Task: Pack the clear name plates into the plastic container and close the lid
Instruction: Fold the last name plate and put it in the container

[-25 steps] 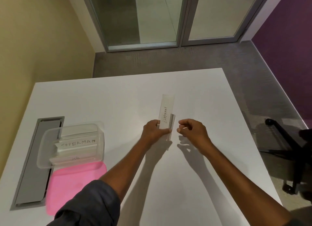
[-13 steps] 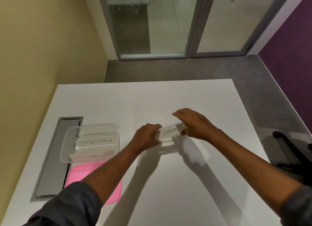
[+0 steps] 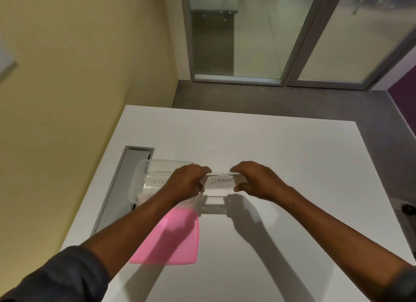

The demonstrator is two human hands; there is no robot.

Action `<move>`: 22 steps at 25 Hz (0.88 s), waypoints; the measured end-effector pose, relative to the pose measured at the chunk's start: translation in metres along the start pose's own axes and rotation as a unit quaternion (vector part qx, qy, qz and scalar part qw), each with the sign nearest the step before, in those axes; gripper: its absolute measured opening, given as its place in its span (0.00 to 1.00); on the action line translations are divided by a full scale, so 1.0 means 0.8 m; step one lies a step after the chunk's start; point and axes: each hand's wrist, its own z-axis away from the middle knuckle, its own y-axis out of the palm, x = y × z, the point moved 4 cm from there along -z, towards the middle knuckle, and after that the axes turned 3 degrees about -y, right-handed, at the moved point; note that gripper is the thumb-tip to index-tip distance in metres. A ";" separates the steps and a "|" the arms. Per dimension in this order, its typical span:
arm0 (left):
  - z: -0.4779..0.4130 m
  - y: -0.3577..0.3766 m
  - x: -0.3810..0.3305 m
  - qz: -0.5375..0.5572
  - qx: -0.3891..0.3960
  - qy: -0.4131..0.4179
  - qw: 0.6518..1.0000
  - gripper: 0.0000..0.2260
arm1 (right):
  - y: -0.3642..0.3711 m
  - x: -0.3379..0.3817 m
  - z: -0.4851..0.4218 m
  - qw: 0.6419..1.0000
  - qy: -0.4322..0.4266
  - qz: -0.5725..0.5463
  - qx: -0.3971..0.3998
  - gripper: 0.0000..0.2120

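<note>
A clear name plate (image 3: 221, 181) with a paper reading ELEPHANT hangs level above the white table (image 3: 292, 162). My left hand (image 3: 188, 182) grips its left end and my right hand (image 3: 254, 180) grips its right end. Just left of it stands the clear plastic container (image 3: 144, 173), lid off, with a plate labelled SUPE... (image 3: 157, 182) inside, partly hidden by my left hand. The pink lid (image 3: 173, 238) lies flat on the table in front of the container, under my left forearm.
A grey metal cable hatch (image 3: 122, 184) is set into the table at the container's left. A yellow wall runs along the left side. Glass doors and grey carpet lie beyond the table's far edge. A dark chair base (image 3: 408, 209) shows at the right.
The ELEPHANT plate was turned from lengthwise to crosswise, lifted off the table, and carried left to the container's edge. My right hand took hold of its right end.
</note>
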 end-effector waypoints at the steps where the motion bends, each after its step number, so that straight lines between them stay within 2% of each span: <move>1: 0.005 -0.009 0.018 0.004 -0.003 -0.005 1.000 0.23 | 0.001 0.015 -0.012 1.000 -0.004 -0.003 -0.007 0.22; 8: 0.031 -0.050 0.150 0.023 -0.061 -0.039 0.997 0.24 | 0.031 0.111 -0.109 0.999 -0.023 -0.005 -0.047 0.22; 13: 0.024 -0.032 0.213 -0.002 -0.062 -0.057 0.996 0.24 | 0.079 0.144 -0.163 0.999 -0.031 0.037 -0.025 0.26; 22: -0.001 0.026 0.258 -0.027 -0.008 -0.053 0.998 0.15 | 0.158 0.155 -0.215 0.991 -0.038 0.131 0.004 0.15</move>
